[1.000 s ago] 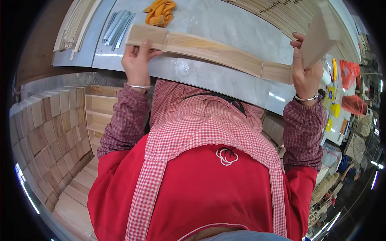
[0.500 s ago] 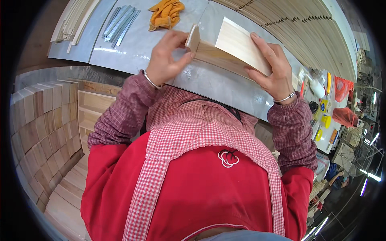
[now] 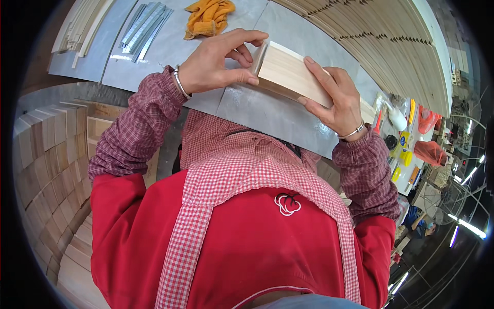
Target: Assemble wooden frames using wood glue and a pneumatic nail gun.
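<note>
A small pale wooden box is held above the grey work surface, its flat top panel lying close against the narrow end piece. My left hand is at that end piece, thumb low near the front corner and forefinger reaching over the top corner; the other fingers curl behind it. Around the opposite end, my right hand grips the box with the forefinger along the top panel and the thumb on the near side. The inside of the box is hidden.
An orange glove and grey metal strips lie at the back left of the grey table. Long wooden strips are stacked at the back right. Bottles, including a white one, stand right; wooden blocks are piled left.
The gap between the top panel and the left end piece has closed. The box has levelled and shifted slightly left. My left fingers have moved over the end piece.
</note>
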Available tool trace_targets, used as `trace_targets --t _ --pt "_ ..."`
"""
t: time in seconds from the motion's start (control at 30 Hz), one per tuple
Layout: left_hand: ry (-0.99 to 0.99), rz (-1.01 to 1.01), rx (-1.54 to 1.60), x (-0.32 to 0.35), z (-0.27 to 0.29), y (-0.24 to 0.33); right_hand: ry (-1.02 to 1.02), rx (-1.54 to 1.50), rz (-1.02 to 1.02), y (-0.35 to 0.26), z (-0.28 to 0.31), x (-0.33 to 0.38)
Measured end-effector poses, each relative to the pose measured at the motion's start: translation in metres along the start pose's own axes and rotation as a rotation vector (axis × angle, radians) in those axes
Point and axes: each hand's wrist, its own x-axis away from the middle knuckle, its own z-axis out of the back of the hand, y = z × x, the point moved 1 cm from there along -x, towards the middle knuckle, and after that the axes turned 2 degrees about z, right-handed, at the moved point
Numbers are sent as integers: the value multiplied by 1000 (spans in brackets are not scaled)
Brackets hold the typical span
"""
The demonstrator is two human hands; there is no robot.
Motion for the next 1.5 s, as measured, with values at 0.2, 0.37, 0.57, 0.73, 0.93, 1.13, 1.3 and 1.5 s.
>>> trace_targets --t 0.2,0.37,0.57,0.73,0.93,1.13,1.3,1.5 --pt "4 -19 17 -1 -1 -5 -11 0 4 1 -5 -2" --pt "25 -50 28 -1 -2 -8 -28 -20 -4 -1 -6 -4" --pt "39 -35 50 2 -4 -11 -38 -21 -30 -1 -8 -3" --pt "17 -45 46 3 -3 -9 -25 -29 -25 -2 -10 -4" --pt "26 -116 54 0 -8 -13 -20 -17 -26 -4 -7 -3" --pt "25 -135 50 -9 -11 -11 11 77 3 5 -8 1" --pt "-19 -102 82 -17 -19 -12 97 83 -2 12 11 15" --pt "-2 -38 112 -9 -18 -13 285 55 -1006 136 81 223"
